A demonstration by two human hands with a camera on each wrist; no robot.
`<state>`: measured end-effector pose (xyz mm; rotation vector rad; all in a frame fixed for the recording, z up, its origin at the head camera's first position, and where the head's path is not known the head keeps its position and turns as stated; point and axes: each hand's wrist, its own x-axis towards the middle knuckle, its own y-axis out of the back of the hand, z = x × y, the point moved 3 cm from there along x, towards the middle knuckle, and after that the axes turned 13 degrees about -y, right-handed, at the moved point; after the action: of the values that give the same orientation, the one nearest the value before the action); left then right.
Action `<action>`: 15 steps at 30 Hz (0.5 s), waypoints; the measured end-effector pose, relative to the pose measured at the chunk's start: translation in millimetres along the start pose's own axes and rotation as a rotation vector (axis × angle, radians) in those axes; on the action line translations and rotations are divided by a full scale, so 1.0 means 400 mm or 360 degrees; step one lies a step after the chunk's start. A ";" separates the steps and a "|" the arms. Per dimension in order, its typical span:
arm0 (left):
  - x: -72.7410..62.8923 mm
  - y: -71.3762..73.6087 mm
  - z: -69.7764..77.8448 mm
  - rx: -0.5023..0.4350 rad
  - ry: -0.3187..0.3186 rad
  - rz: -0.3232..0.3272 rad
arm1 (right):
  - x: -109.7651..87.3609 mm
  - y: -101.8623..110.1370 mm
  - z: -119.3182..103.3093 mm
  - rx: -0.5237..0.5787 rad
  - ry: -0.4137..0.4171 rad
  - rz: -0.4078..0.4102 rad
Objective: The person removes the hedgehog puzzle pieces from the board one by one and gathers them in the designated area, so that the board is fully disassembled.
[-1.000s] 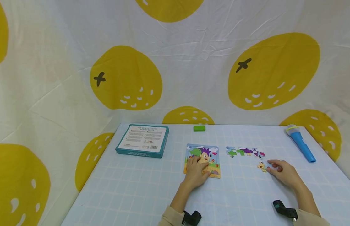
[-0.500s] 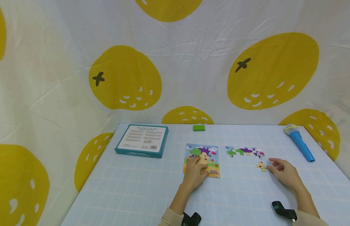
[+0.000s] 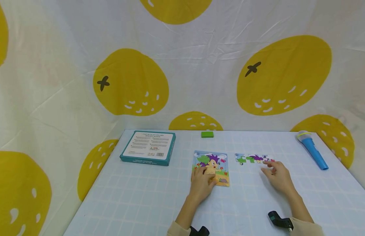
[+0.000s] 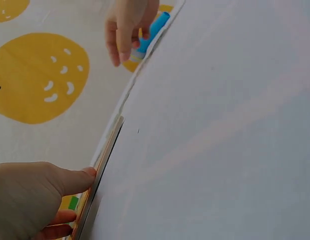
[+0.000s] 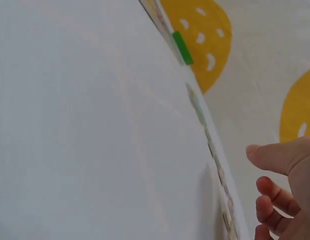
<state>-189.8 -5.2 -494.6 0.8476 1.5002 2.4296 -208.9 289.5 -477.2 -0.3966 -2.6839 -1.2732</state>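
Left grip [image 3: 200,184]: spread, on the puzzle board [image 3: 217,166].
Puzzle board: flat on the desk [image 3: 141,196], likely stiff.
Puzzle pieces [image 3: 255,158]: row beside it, likely light; we'd pinch rims.
Right grip [image 3: 277,177]: thumb and fingers apart, by row's right end.

The multicoloured rectangular picture board [image 3: 212,161] lies on the pale-blue checked surface [image 3: 135,196], right of the teal-and-white rectangular box [image 3: 148,146], left of the multicoloured jigsaw pieces [image 3: 255,158].

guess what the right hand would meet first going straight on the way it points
Probably the row of jigsaw pieces just ahead; the right hand seems raised, but its height is hard to judge, so it might pass over.
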 end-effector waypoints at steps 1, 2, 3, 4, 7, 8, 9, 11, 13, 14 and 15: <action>-0.003 0.003 0.001 0.0021 -0.0005 -0.0003 | 0.002 -0.007 -0.015 0.0025 0.0027 0.0004; -0.005 0.005 0.001 0.0036 -0.0011 -0.0005 | 0.004 -0.015 -0.031 0.0053 0.0057 0.0003; -0.007 0.006 0.001 0.0043 -0.0019 -0.0007 | 0.006 -0.023 -0.046 0.0086 0.0081 -0.0002; -0.008 0.008 0.002 0.0050 -0.0026 -0.0012 | 0.010 -0.032 -0.060 0.0120 0.0100 -0.0017; -0.012 0.014 0.002 0.0037 -0.0028 -0.0047 | 0.018 -0.062 -0.100 0.0206 0.0140 -0.0079; -0.013 0.015 0.002 0.0026 -0.0026 -0.0059 | 0.020 -0.073 -0.112 0.0232 0.0149 -0.0104; -0.015 0.017 0.002 0.0016 -0.0024 -0.0071 | 0.023 -0.085 -0.124 0.0256 0.0160 -0.0123; -0.017 0.019 0.001 -0.0007 -0.0022 -0.0089 | 0.026 -0.109 -0.146 0.0282 0.0164 -0.0176; -0.020 0.021 0.000 -0.0027 -0.0029 -0.0100 | 0.030 -0.135 -0.169 0.0293 0.0178 -0.0219; -0.021 0.021 -0.002 -0.0039 -0.0033 -0.0103 | 0.032 -0.148 -0.181 0.0286 0.0177 -0.0253; -0.022 0.021 -0.004 -0.0048 -0.0040 -0.0104 | 0.032 -0.159 -0.195 0.0279 0.0187 -0.0284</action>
<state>-182.0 -14.1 -491.1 0.8068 1.4551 2.3799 -238.7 192.8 -472.1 -0.0593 -2.7503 -1.0535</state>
